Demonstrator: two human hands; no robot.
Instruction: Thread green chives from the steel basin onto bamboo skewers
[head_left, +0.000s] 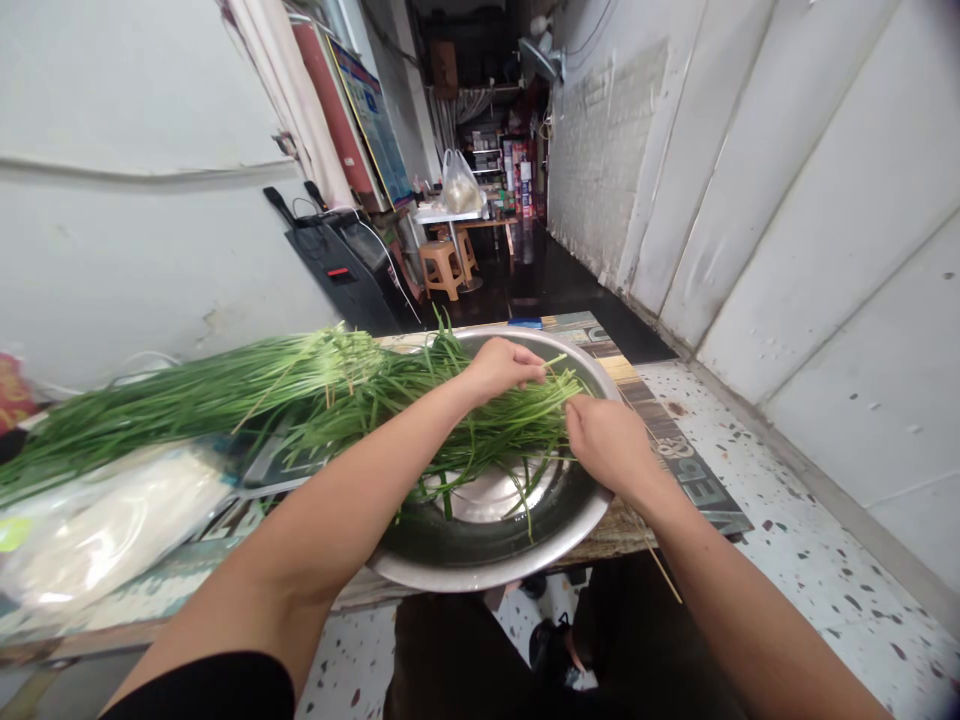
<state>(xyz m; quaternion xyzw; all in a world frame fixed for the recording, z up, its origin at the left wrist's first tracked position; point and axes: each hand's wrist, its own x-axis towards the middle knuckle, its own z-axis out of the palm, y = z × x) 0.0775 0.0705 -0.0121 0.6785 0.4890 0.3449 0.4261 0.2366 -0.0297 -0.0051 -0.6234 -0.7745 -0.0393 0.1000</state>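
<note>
You are working over a metal basin (487, 578), which is resting on a wooden-patterned table (697, 485) with its near rim facing your lap. Your left hand (506, 368) is reaching over the far part of the basin, and its thumb and fingers are pinching the pale end of a stalk. Your right hand (611, 445) is curling at the basin's right rim, its fingers bending in against the pale stalk ends; its fingertips are hiding from view, so you cannot tell whether it is gripping any of them. The loose green stalks (480, 430) are lying across the basin, their pale ends pointing toward its right side and their leafy part spilling over its left rim, while a few blades are hanging down toward its shiny bottom. To the left of the basin, a larger green bundle (225, 390) is stretching away across the table, and a clear plastic bag (120, 520) with something pale inside is lying nearer you than that bundle. Well beyond the basin, two plastic stools (441, 268) are standing by a small table (450, 213).
</note>
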